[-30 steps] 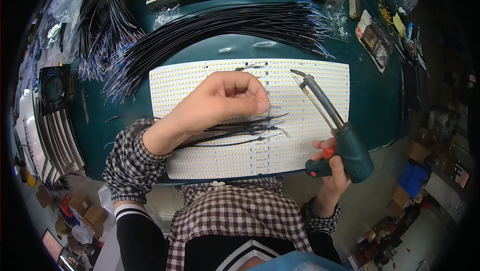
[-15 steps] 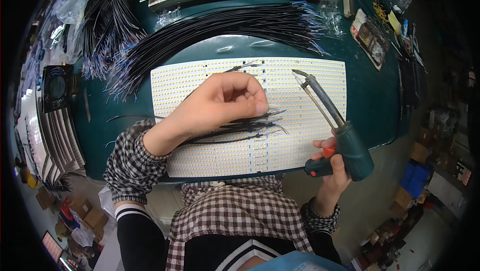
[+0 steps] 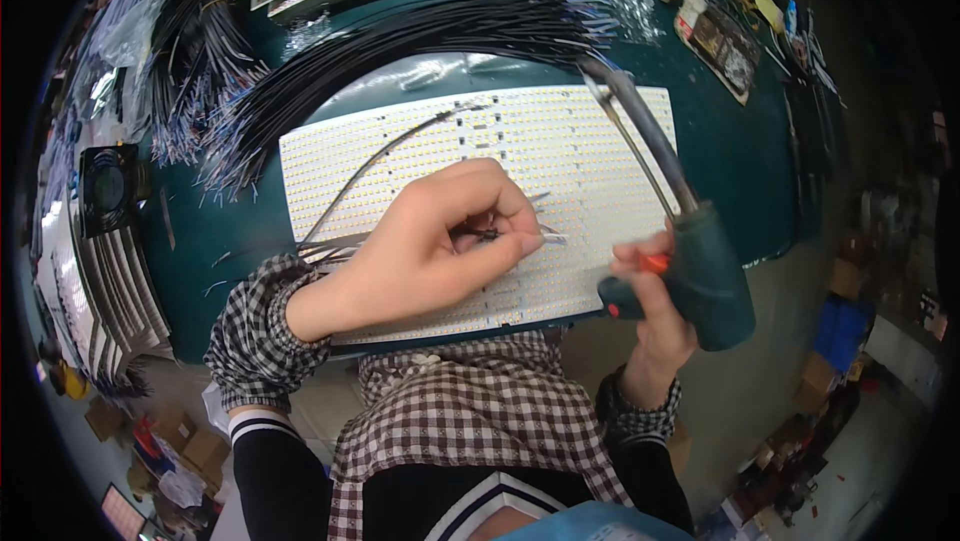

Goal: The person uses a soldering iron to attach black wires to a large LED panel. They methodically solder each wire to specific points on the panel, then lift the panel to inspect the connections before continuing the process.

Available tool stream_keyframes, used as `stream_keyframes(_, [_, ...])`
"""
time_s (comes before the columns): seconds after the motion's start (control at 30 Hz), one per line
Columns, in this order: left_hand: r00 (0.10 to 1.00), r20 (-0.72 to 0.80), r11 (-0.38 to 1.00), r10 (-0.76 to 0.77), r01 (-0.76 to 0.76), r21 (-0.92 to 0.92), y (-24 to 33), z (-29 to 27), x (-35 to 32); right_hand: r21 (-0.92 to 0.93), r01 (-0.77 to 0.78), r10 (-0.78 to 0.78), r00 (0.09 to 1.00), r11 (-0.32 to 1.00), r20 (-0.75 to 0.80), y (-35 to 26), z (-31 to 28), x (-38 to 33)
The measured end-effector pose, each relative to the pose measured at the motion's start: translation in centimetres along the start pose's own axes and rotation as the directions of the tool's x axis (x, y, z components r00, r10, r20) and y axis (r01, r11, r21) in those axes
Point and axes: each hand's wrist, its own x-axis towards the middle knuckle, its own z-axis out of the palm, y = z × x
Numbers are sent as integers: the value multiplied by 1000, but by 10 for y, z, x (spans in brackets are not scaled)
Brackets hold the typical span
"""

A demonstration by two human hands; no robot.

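Pretty messy green bench (image 3: pixel 728 146), boxes (image 3: pixel 205 448) low on the left; left hand (image 3: pixel 440 231) pinches wire (image 3: pixel 553 238) over the LED board (image 3: pixel 565 161), right hand (image 3: pixel 664 323) wraps round a soldering gun (image 3: pixel 712 281).

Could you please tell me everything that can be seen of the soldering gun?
The soldering gun has a dark green body, apparently plastic, with a red trigger and a red spot on its side grip. A dark grey barrel and a thinner metal rod run from it to a dark, slightly blurred tip. The right hand holds it by the grip, pointing away from the person and leftward. Whether it is hot cannot be told.
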Motion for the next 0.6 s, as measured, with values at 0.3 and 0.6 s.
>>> stream_keyframes(0.3, [1000, 10, 1000, 18, -17, -24, -7, 26, -3, -401, 121, -52, 983, 908, 177, 11, 5, 2])
stream_keyframes(0.6, [999, 44, 999, 24, -23, -29, -8, 31, -5, -454, 237, -158, 966, 859, 205, 31, -1, -2])
